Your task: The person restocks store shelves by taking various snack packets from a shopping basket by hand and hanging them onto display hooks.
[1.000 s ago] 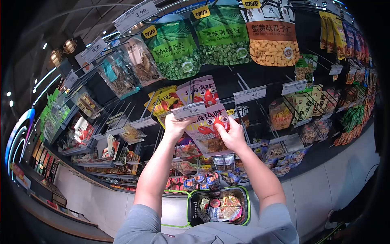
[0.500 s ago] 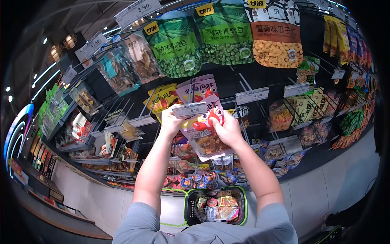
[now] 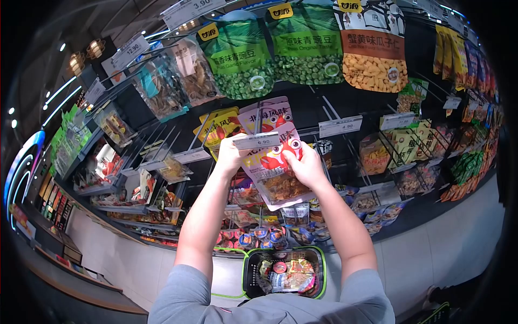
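Observation:
My right hand [image 3: 306,166] grips the right edge of a pink snack bag [image 3: 279,186], its thumb on the front beside a printed red crab with big eyes. The bag tilts slightly, and its lower window shows brown pieces. At its upper left, my left hand [image 3: 232,155] is closed at the left end of a 6.90 price tag [image 3: 256,141], which covers part of the bag; its fingertips are partly hidden. Just behind hang another pink bag [image 3: 264,115] and a yellow bag [image 3: 222,127] of similar design.
Green pea bags [image 3: 237,59] and a sunflower-seed bag [image 3: 373,54] hang above. Metal hooks with price tags, such as a 4.90 tag [image 3: 340,126], jut out around my hands. Below, a black basket with a green rim [image 3: 324,270] holds several packaged snacks.
The view has shifted slightly, so the shelves appear a little further right. Both hands keep their hold, and the pink bag tilts slightly more.

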Tool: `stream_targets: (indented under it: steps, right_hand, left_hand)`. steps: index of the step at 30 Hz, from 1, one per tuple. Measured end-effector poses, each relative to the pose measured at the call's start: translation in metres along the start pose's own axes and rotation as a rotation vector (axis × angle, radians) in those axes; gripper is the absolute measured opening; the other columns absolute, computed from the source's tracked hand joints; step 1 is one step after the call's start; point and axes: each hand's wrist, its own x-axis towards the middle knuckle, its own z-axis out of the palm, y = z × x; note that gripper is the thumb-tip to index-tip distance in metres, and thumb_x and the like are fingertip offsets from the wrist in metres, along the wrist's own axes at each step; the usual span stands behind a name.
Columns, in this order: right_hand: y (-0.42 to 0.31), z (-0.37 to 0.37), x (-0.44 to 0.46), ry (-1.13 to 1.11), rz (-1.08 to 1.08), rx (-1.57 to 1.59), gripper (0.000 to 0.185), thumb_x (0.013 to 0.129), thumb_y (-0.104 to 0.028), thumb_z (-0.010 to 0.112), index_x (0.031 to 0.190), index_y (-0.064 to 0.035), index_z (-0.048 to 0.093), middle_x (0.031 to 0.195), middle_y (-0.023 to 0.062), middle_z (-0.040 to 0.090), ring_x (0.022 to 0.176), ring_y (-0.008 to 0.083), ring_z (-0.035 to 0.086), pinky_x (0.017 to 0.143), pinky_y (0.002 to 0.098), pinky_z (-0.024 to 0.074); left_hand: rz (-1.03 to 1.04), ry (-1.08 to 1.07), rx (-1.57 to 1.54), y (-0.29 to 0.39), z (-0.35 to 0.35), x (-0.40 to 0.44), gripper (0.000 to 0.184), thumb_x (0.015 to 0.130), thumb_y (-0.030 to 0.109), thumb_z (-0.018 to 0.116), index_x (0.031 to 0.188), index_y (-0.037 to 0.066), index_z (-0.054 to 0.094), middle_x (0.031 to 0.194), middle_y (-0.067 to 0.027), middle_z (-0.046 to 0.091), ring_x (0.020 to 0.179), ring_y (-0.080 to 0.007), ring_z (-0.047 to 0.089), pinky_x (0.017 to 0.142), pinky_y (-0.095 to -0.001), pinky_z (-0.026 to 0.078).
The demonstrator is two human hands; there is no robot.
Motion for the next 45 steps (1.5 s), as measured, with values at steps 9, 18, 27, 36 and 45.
stream_targets:
  steps: [9,18,27,36,45]
  right_hand:
    - [-0.007,-0.004,-0.004,0.025,0.001,-0.162,0.028,0.082,-0.022,0.065,0.102,-0.0013,0.061,0.094,0.0169,0.067,0.091,0.0308,0.065,0.079,0.0373,0.0500]
    - [0.040,0.006,0.033,0.022,0.100,-0.058,0.031,0.083,-0.025,0.067,0.100,0.0010,0.062,0.093,0.0158,0.069,0.087,0.0236,0.067,0.078,0.0345,0.0503]
    - [0.106,0.021,0.098,0.039,0.075,-0.434,0.038,0.082,-0.033,0.067,0.101,-0.0006,0.064,0.093,0.0143,0.069,0.085,0.0231,0.067,0.075,0.0340,0.0506]
    - [0.108,0.029,0.102,0.156,0.043,-0.575,0.039,0.080,-0.023,0.063,0.103,0.0087,0.060,0.094,0.0256,0.064,0.084,0.0308,0.063,0.072,0.0381,0.0504]
    - [0.019,0.032,-0.090,0.245,0.085,-0.049,0.026,0.089,-0.012,0.064,0.109,0.0023,0.055,0.106,0.0101,0.061,0.096,0.0172,0.062,0.078,0.0270,0.0513]
  left_hand:
    - [-0.202,0.019,-0.249,-0.004,0.004,0.007,0.024,0.078,0.009,0.070,0.099,0.000,0.064,0.094,-0.0071,0.066,0.085,-0.0128,0.062,0.077,-0.0278,0.050]
    - [0.056,0.384,0.388,-0.009,0.012,-0.107,0.043,0.078,0.005,0.070,0.118,0.002,0.053,0.108,-0.0082,0.057,0.100,-0.0152,0.055,0.087,-0.0291,0.045]
    - [-1.183,0.672,0.264,-0.108,-0.017,-0.603,0.018,0.085,0.011,0.063,0.097,-0.002,0.064,0.075,-0.0025,0.061,0.067,-0.0085,0.054,0.061,-0.0216,0.044]
    - [-1.842,0.318,0.173,0.017,0.010,-0.843,0.019,0.082,0.020,0.063,0.087,0.002,0.063,0.066,-0.0036,0.058,0.053,-0.0124,0.054,0.041,-0.0272,0.038]
    - [-1.607,0.590,0.080,-0.059,-0.047,-0.775,0.036,0.085,0.023,0.065,0.108,-0.004,0.058,0.083,-0.0063,0.062,0.073,-0.0134,0.060,0.062,-0.0268,0.048]
